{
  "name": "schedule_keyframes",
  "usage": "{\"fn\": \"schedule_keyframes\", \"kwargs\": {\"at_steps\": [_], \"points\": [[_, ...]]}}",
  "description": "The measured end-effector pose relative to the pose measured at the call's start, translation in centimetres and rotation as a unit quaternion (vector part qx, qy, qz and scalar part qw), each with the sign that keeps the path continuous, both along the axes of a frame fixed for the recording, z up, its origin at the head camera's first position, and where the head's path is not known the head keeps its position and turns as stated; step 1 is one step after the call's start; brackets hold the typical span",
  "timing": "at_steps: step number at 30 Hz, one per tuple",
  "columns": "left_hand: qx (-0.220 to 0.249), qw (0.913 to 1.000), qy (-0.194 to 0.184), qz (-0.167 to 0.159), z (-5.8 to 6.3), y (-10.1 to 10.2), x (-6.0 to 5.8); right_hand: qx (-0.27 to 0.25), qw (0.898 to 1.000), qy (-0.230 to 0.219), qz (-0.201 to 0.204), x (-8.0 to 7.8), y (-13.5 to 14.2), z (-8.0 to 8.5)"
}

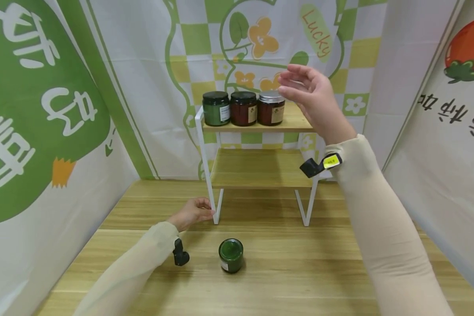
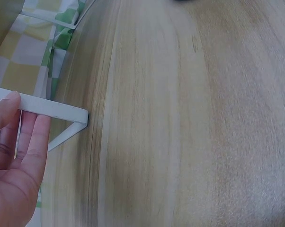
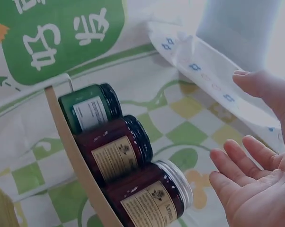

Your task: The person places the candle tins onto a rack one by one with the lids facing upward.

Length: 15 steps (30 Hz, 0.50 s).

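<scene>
My left hand (image 1: 192,213) pinches the front left leg (image 2: 62,109) of a small two-tier shelf between thumb and fingers, low down near the tabletop. Above the top board, my right hand (image 1: 309,91) hovers with fingers loosely bent and nothing in it. Just left of it stands a brown jar with a silver lid (image 3: 154,198). Beside that are a brown jar with a black lid (image 1: 243,109) and a green jar with a black lid (image 1: 216,109), all in a row on the shelf's left half. A lidless-looking green jar (image 1: 231,255) sits on the table in front.
The shelf's lower board (image 1: 260,169) is bare wood between white metal frames. The wooden tabletop (image 1: 284,272) runs up to a printed cloth backdrop (image 1: 142,109), with further printed cloth on both sides.
</scene>
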State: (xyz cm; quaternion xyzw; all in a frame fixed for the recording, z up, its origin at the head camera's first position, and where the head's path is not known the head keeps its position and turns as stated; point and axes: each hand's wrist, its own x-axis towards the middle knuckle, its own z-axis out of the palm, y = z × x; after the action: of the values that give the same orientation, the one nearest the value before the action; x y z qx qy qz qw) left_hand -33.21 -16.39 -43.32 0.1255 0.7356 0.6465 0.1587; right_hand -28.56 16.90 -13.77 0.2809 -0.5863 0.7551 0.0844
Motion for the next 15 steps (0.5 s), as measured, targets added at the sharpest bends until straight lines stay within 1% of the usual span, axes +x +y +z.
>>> {"fn": "schedule_keyframes", "kwargs": {"at_steps": [3, 6, 12, 15], "points": [[-0.001, 1.0000, 0.000, 0.000, -0.1, -0.1, -0.1, 0.028, 0.999, 0.026, 0.002, 0.8, -0.1, -1.0], [-0.005, 1.0000, 0.001, -0.001, -0.1, -0.2, -0.1, 0.060, 0.997, 0.054, 0.008, 1.4, -0.1, -2.5], [-0.007, 1.0000, 0.000, -0.001, 0.0, -0.2, -0.1, 0.112, 0.990, 0.083, 0.030, 2.3, -0.4, -6.4], [-0.004, 1.0000, -0.001, 0.001, -0.1, -0.1, -0.1, 0.121, 0.988, 0.088, 0.043, 2.6, -0.6, -8.6]]}}
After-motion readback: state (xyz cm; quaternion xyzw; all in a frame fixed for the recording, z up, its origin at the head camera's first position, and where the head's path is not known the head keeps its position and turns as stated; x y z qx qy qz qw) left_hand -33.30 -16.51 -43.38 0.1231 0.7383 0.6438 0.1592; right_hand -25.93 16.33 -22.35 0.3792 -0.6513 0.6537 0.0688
